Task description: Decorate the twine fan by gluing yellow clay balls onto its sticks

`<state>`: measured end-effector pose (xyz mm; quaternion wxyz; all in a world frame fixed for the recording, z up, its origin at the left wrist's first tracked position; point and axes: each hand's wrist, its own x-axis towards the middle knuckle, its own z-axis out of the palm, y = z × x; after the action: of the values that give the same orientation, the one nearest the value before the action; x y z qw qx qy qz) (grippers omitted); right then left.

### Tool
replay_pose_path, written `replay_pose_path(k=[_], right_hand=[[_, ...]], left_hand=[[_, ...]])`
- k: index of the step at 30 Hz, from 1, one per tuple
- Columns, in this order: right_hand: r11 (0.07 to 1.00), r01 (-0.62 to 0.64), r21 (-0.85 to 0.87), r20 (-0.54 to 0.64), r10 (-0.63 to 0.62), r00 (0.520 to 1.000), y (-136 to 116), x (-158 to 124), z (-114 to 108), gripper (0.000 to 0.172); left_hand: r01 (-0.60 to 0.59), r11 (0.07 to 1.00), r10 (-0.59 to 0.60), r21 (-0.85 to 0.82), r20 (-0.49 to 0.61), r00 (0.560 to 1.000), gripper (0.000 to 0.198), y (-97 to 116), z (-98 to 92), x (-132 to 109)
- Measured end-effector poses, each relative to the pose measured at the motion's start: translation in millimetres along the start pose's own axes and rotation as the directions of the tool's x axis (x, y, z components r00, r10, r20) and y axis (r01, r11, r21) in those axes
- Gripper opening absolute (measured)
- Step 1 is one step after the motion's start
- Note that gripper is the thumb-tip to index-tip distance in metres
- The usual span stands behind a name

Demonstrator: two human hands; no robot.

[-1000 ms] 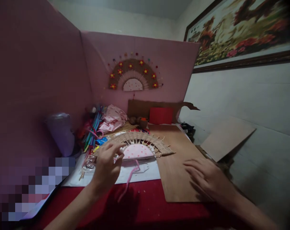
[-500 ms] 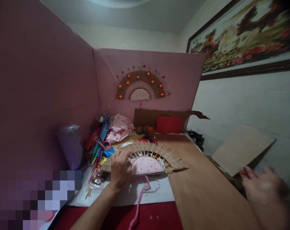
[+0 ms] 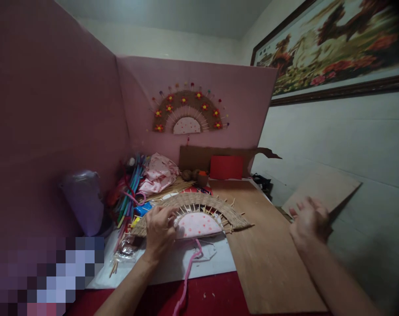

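A half-round fan (image 3: 199,201) of twine woven over thin wooden sticks stands tilted above the table. Pink fabric with red dots covers the half disc (image 3: 199,226) at its base. My left hand (image 3: 159,230) grips the fan on its left side, fingers closed around the woven band and sticks. A pink fuzzy stem (image 3: 187,281) trails below the fan toward me. My right hand (image 3: 308,221) hangs in the air over the wooden board's right edge, fingers loosely curled and apart, with nothing seen in it.
A wooden board (image 3: 268,245) lies on the right. At the back left are coloured fuzzy stems (image 3: 135,188), crumpled dotted cloth (image 3: 159,173) and a twine ball (image 3: 188,174). A flower-decorated fan (image 3: 184,100) is pinned to the pink panel. A lidded container (image 3: 84,202) stands left.
My right hand has moved left and slightly up, toward the board. The left hand keeps its grip on the fan, and the whole view has shifted a little.
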<state>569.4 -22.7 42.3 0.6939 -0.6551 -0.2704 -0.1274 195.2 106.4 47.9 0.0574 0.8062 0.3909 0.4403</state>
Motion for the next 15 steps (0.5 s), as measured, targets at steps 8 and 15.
replay_pose_path(k=[8, 15], right_hand=[[0.994, 0.071, 0.082, 0.336, -0.094, 0.937, -66.6, -43.4, 49.4, 0.036], [0.830, 0.536, -0.153, 0.852, -0.164, 0.497, -91.9, -77.1, 76.0, 0.021]], left_hand=[[0.033, 0.998, -0.033, 0.062, 0.002, 0.999, 0.018, -8.5, 5.1, 2.6], [-0.138, 0.976, 0.111, 0.171, 0.160, 0.981, 0.019, -6.5, 9.2, 2.1]])
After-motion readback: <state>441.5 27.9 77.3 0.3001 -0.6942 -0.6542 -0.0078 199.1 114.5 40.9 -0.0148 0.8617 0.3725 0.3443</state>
